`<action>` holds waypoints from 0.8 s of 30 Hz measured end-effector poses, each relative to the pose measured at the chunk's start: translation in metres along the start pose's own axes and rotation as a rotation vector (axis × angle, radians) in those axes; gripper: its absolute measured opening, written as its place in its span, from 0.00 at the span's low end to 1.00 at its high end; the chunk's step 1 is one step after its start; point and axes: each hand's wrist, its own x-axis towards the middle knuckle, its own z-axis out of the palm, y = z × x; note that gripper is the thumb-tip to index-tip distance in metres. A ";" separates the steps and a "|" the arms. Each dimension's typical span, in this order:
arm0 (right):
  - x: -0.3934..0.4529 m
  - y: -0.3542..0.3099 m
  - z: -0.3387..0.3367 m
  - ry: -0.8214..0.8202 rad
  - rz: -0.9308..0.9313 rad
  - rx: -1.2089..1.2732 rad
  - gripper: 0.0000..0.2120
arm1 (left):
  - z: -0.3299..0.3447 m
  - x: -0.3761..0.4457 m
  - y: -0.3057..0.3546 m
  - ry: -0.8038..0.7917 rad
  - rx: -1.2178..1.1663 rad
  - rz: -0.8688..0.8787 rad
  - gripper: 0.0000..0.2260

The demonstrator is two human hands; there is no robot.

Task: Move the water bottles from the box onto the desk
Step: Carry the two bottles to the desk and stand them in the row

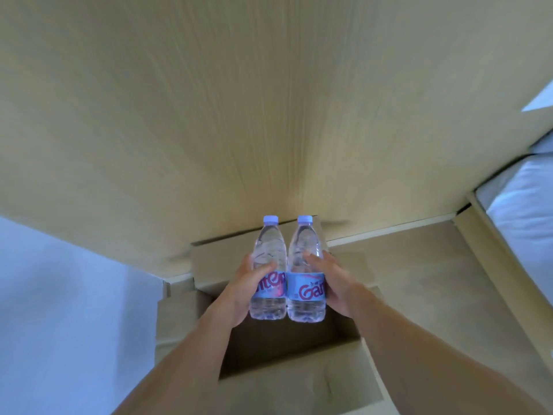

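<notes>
Gripped side by side, two clear water bottles are held above an open cardboard box (269, 339). The left bottle (268, 271) is clasped by the left hand (248, 292), whose fingers are wrapped around its labelled middle, thumb across the front. The right bottle (305, 271) is clasped by the right hand (332, 283), thumb pressed on the clear plastic above the label. Both bottles are kept upright and touching each other, pale caps uppermost, blue labels with red lettering turned to the camera. Beyond the box, a light wooden surface (239, 115) is seen, motion-blurred. The box's flaps are spread open, and its visible interior is dark. Pale bedding (526, 211) is visible well to the right of the box.
</notes>
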 end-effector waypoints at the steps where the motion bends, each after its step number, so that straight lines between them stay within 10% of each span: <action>1: -0.010 -0.011 0.002 0.002 -0.012 0.005 0.29 | 0.007 -0.009 0.012 0.002 0.012 0.020 0.16; 24: -0.243 -0.084 -0.040 0.467 -0.227 0.267 0.23 | 0.170 -0.112 0.102 -0.472 0.334 0.077 0.26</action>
